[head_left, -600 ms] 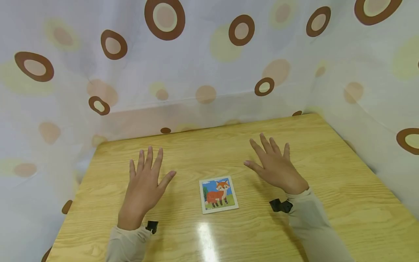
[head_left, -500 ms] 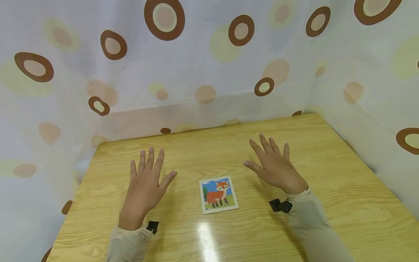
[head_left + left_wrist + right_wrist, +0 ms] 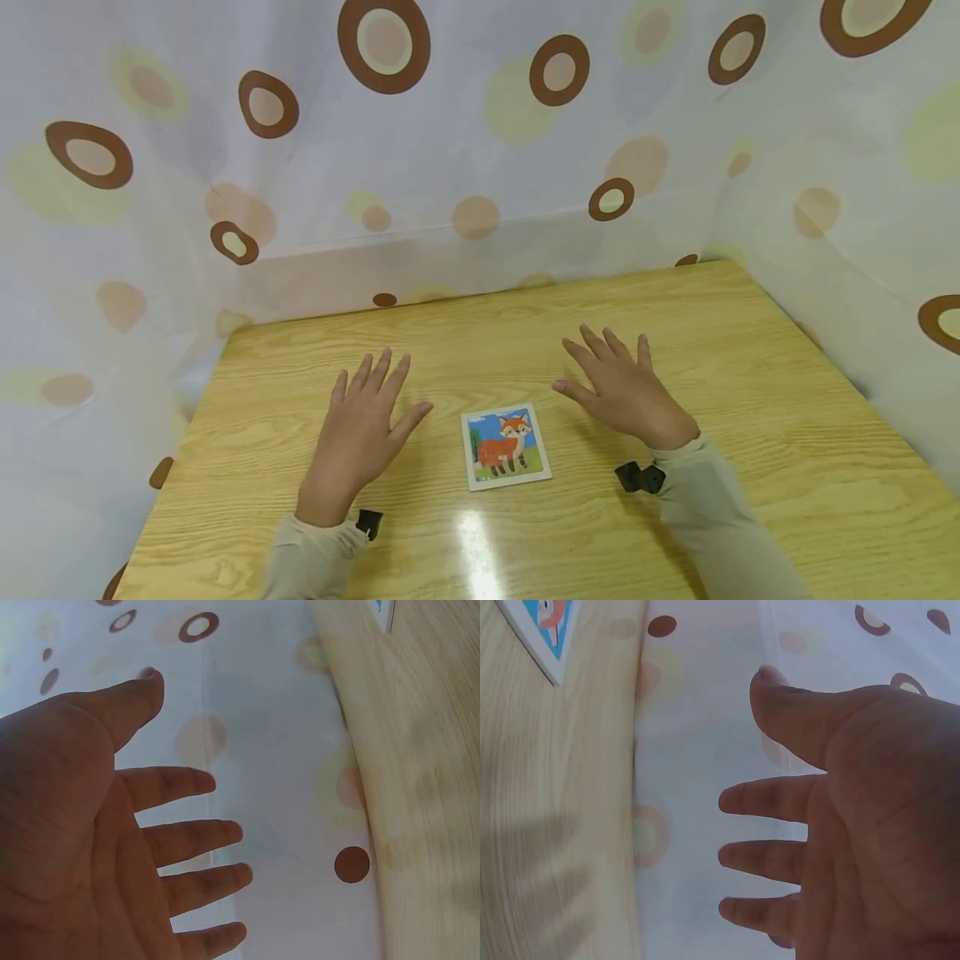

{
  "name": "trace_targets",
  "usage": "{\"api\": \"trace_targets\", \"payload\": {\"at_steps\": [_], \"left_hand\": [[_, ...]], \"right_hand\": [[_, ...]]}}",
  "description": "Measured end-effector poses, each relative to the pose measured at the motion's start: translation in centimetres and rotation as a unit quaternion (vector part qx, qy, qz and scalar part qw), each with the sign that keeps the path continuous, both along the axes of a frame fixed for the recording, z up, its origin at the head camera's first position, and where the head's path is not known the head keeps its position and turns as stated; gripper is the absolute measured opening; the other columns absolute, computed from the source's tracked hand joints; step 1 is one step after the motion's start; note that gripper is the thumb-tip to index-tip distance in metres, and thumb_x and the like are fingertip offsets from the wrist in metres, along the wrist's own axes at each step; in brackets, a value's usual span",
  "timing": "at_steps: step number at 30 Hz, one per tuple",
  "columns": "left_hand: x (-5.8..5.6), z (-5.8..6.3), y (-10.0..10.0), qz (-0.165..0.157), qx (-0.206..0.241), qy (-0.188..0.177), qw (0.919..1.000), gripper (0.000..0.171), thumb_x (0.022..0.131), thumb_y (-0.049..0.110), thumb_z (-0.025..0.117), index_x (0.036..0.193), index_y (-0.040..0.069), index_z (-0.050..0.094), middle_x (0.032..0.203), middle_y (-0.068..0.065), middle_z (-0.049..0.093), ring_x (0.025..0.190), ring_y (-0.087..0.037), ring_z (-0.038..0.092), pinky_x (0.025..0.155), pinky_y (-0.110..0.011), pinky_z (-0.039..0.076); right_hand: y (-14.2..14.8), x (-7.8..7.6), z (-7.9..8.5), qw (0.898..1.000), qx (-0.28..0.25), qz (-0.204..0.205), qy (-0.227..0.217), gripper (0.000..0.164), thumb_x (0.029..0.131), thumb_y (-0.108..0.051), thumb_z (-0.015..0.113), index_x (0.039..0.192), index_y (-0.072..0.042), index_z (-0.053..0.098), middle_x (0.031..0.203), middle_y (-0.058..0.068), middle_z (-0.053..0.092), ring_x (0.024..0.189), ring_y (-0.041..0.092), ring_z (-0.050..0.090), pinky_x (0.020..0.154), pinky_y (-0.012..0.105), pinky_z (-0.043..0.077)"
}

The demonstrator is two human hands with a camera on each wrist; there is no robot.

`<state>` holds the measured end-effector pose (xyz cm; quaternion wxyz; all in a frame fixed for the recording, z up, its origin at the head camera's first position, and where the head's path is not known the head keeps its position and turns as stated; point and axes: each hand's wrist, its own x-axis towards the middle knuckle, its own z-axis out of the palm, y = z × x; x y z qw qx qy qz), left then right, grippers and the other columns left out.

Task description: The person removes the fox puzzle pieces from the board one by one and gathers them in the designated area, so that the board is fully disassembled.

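Note:
A square fox picture board [image 3: 506, 447] with a white border lies flat on the wooden table, between the two hands. To its left, the left hand [image 3: 358, 442] hovers palm down with fingers spread and thumb pointing toward the board. On the other side the right hand [image 3: 633, 398] is held over the table in much the same way, thumb toward the board. Neither hand touches anything. The left wrist view shows the bare palm of the left hand [image 3: 112, 817] and a white corner of the board [image 3: 385, 613]. In the right wrist view, the board's corner [image 3: 544, 637] appears at upper left.
The wooden table [image 3: 480, 350] reaches back to a white curtain [image 3: 450, 158] with brown, peach and yellow circles, which also hangs along both sides. Small black devices sit at both wrists, one at the left cuff [image 3: 369, 523]. A light reflection shines in front of the board.
The left hand has moved right, closer to the board. The right hand has shifted slightly left and toward the person. The board stays where it was on the table.

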<state>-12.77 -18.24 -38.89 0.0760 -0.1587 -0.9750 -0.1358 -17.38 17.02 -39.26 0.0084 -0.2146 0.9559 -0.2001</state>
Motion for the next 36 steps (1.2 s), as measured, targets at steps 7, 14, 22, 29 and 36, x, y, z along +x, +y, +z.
{"api": "trace_targets", "payload": {"at_steps": [7, 14, 22, 29, 36], "left_hand": [[-0.1, -0.8, 0.8, -0.024, -0.021, -0.020, 0.9993, 0.063, 0.101, 0.048, 0.063, 0.147, 0.005, 0.058, 0.149, -0.023, 0.054, 0.137, -0.045, 0.050, 0.112, -0.064, 0.035], [-0.5, -2.1, 1.8, -0.033, -0.019, -0.057, 0.9976, 0.063, 0.101, 0.049, 0.064, 0.146, 0.005, 0.059, 0.150, -0.021, 0.054, 0.135, -0.042, 0.053, 0.112, -0.060, 0.038], [-0.9, -3.3, 3.0, -0.046, -0.042, -0.079, 0.9949, 0.067, 0.097, 0.056, 0.066, 0.143, 0.007, 0.062, 0.147, -0.022, 0.056, 0.132, -0.041, 0.056, 0.109, -0.060, 0.042], [-0.6, -3.8, 3.7, -0.062, -0.036, -0.098, 0.9925, 0.069, 0.095, 0.054, 0.070, 0.143, 0.006, 0.061, 0.150, -0.024, 0.052, 0.137, -0.044, 0.050, 0.109, -0.062, 0.041], [-0.4, -4.3, 4.3, -0.069, -0.037, -0.133, 0.9880, 0.077, 0.095, 0.059, 0.068, 0.150, 0.007, 0.055, 0.158, -0.024, 0.041, 0.146, -0.046, 0.037, 0.115, -0.062, 0.033]], "right_hand": [[-1.8, -0.1, -0.4, 1.000, 0.009, 0.025, 0.010, 0.062, 0.104, -0.044, 0.061, 0.150, -0.004, 0.053, 0.158, 0.024, 0.042, 0.149, 0.051, 0.027, 0.113, 0.078, 0.000], [-3.4, -0.2, -0.7, 0.999, 0.019, 0.050, 0.007, 0.059, 0.103, -0.044, 0.062, 0.146, -0.003, 0.057, 0.154, 0.024, 0.047, 0.146, 0.049, 0.035, 0.116, 0.074, 0.010], [-5.3, -0.5, -2.1, 0.995, 0.007, 0.098, 0.002, 0.054, 0.099, -0.037, 0.071, 0.139, -0.001, 0.062, 0.141, 0.022, 0.056, 0.125, 0.041, 0.055, 0.101, 0.059, 0.046], [-7.3, -0.6, -3.5, 0.992, -0.024, 0.118, -0.043, 0.049, 0.098, -0.030, 0.074, 0.135, 0.001, 0.063, 0.116, 0.011, 0.057, 0.084, 0.014, 0.055, 0.072, 0.032, 0.053], [-9.1, -0.7, -4.7, 0.984, -0.047, 0.157, -0.077, 0.037, 0.098, -0.018, 0.074, 0.127, 0.002, 0.065, 0.106, 0.009, 0.054, 0.078, 0.013, 0.050, 0.070, 0.030, 0.050]]}}
